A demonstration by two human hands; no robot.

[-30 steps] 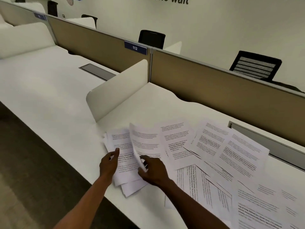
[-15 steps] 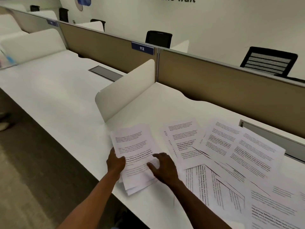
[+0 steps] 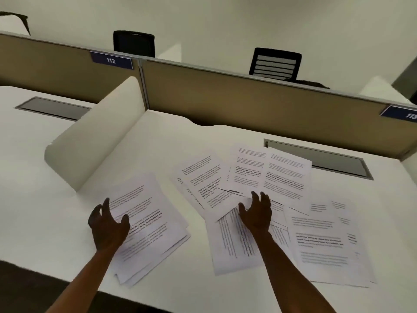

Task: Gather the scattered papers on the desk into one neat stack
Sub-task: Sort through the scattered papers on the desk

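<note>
A loose stack of printed sheets (image 3: 146, 222) lies near the front edge of the white desk (image 3: 171, 141), its edges uneven. My left hand (image 3: 107, 224) hovers over the stack's left side, fingers spread, holding nothing. To the right, several printed sheets (image 3: 270, 175) lie scattered and overlapping. My right hand (image 3: 256, 214) rests open on those sheets, fingertips on a sheet (image 3: 228, 242) that lies turned sideways. A larger sheet (image 3: 325, 242) sits at the right front.
A curved white divider (image 3: 90, 141) stands left of the papers. A tan partition (image 3: 248, 100) with labels 112 and 113 closes the back. Grey cable hatches (image 3: 320, 159) sit in the desk. Black chairs (image 3: 275, 64) stand beyond. The desk's front edge (image 3: 180, 306) is close.
My right hand left the stack and moved right onto the scattered sheets. My left hand lifted off the stack's edge and opened. The view swung right.
</note>
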